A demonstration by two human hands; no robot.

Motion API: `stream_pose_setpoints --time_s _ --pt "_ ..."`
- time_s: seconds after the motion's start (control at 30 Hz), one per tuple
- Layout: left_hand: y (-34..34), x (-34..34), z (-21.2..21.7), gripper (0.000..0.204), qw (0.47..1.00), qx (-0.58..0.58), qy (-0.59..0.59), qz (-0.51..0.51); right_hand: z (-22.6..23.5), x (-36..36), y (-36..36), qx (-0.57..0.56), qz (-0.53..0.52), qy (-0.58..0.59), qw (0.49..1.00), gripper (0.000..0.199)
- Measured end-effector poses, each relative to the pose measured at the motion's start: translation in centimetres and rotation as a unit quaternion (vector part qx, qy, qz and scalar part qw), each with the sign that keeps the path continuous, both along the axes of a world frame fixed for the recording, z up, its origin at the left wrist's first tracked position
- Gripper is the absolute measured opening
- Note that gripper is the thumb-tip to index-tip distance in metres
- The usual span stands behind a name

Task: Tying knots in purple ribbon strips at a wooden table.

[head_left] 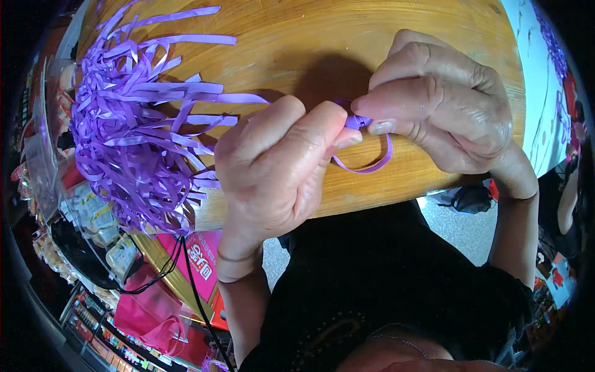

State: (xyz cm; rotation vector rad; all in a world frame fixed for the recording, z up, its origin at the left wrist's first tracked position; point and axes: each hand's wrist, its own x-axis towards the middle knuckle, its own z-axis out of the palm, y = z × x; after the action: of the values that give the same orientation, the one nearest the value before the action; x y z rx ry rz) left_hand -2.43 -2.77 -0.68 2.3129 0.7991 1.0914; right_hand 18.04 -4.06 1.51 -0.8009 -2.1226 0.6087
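Purple ribbon (357, 121) sits clamped in the grip of the left hand (279, 161) and right hand (449, 102), and its folds could slip loose if either pinch slackens.

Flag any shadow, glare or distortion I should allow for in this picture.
Head view: dark shadow on the brown wooden tabletop just beyond the bare left hand and bare right hand; glints on the tangled, shiny purple ribbons; the tabletop's edge bows, corners black out.
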Motion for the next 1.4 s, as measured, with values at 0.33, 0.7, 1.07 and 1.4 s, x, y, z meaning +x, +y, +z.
stream_pose_setpoints --time_s 0.33,0.7,1.07,1.4 --pt "-0.1 0.3 -0.7 0.028 0.999 -0.013 -0.033 -0.013 -0.2 -0.2 -0.2 -0.031 -0.020 0.008 0.999 0.017" --pt "0.1 0.3 -1.0 0.018 0.998 -0.012 -0.053 -0.044 1.6 -0.5 -0.2 -0.069 0.013 -0.003 0.998 0.018" --pt "0.1 0.5 -1.4 0.021 0.991 -0.067 -0.117 -0.008 0.0 -0.1 0.2 -0.107 -0.008 0.043 0.993 0.017" --pt "0.2 0.5 -1.2 0.022 0.994 -0.049 -0.096 -0.018 -0.5 -0.2 -0.2 -0.095 -0.024 0.047 0.994 0.020"
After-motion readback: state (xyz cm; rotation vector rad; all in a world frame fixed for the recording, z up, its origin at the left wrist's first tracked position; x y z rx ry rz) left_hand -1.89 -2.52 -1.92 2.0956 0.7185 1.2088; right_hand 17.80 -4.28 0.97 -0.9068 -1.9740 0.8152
